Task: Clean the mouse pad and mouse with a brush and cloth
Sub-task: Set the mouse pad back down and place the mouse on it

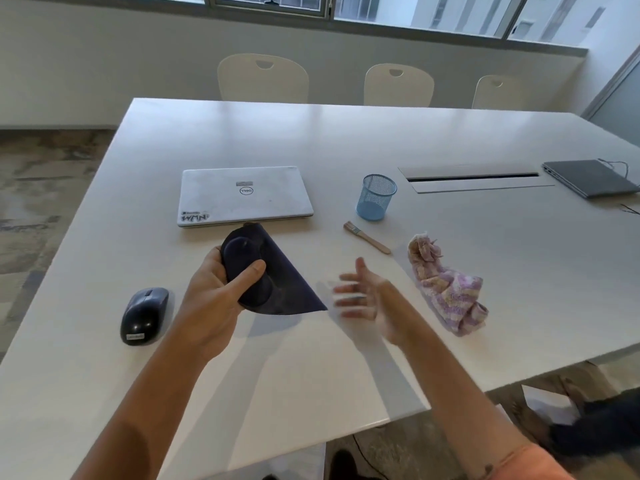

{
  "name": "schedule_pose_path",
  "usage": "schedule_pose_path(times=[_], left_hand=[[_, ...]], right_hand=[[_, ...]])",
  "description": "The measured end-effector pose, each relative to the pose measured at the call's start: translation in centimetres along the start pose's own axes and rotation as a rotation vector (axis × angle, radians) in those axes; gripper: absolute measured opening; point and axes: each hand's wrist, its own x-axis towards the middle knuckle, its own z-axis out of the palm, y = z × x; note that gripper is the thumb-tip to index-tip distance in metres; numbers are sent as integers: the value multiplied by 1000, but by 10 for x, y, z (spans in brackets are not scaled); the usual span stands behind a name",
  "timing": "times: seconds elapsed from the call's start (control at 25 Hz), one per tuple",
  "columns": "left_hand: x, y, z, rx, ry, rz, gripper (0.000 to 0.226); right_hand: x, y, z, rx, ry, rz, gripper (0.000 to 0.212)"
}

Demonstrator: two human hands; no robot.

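Observation:
My left hand [221, 292] grips the dark blue mouse pad [277, 282] by its padded wrist rest and holds it tilted above the white table [346, 140]. Just right of the pad, my right hand [363, 299] is blurred, with fingers spread and holding nothing. The dark mouse [143, 315] lies on the table to the left of my left hand. A small wooden-handled brush [367, 238] lies beyond my right hand. Right of that hand sits a crumpled pink and purple cloth [446, 285].
A shut white laptop [244, 195] lies behind the pad. A blue mesh cup [376, 197] stands near the brush. A grey laptop [590, 177] and a cable slot [472, 176] are at the far right. Three chairs stand behind the table.

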Motion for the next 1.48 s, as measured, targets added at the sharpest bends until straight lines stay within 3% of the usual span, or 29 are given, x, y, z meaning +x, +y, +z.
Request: schedule_pose_path(times=[0.08,0.16,0.32,0.44,0.64,0.8,0.96,1.32,1.48], left_hand=[[5,-2,8,-7,-21,-3,54],[10,-7,15,-21,-36,-19,56],[19,-18,18,-24,-50,-47,53],[25,-31,12,19,27,-77,49],[39,-59,-1,176,185,-153,49],[50,-74,-10,362,237,-147,57],[50,-81,-7,652,291,-98,60],[48,-87,-10,1014,325,-55,68],[49,-92,-13,1111,372,-82,70]], right_hand=[[8,9,15,206,-197,240,80],[12,8,22,340,-275,314,80],[20,-2,18,430,-274,201,44],[27,-9,4,237,-158,47,30],[44,-7,-14,5,-14,-130,53],[45,-6,-14,-183,32,-239,54],[48,0,-14,-381,78,-302,52],[51,7,-18,-612,206,-343,61],[47,7,-18,-739,233,-357,53]])
